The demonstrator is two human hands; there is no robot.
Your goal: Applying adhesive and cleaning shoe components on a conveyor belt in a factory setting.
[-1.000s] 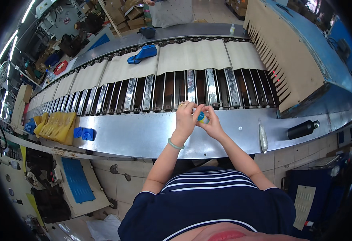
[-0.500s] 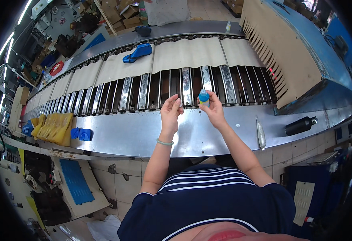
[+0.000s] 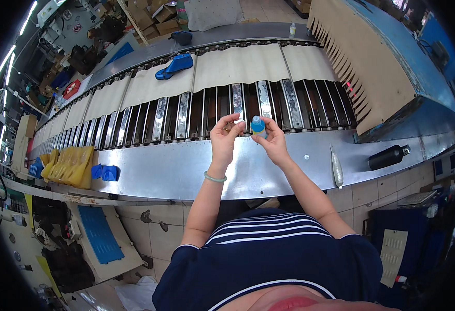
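Bottle: small blue-and-yellow plastic squeeze bottle (image 3: 258, 126), roughly upright, tip up
Right hand (image 3: 273, 141): wrapped snugly round it
Left hand (image 3: 224, 139): just beside, 9 o'clock, fingers curled narrow; can't tell if holding anything
Nozzle: bottle's picked up, but cap off? Can't tell, nor what's left
Conveyor: dark, metal-slatted conveyor (image 3: 160, 120), 12 o'clock
Bench: shiny steel bench (image 3: 155, 171), front edge at 6; long stretch toward crinkled yellow plastic bag (image 3: 74, 166), 8–9ish

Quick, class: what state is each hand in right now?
Left hand: fingers partly curled; whether it holds anything cannot be told.
Right hand: closed, holding a small blue bottle.
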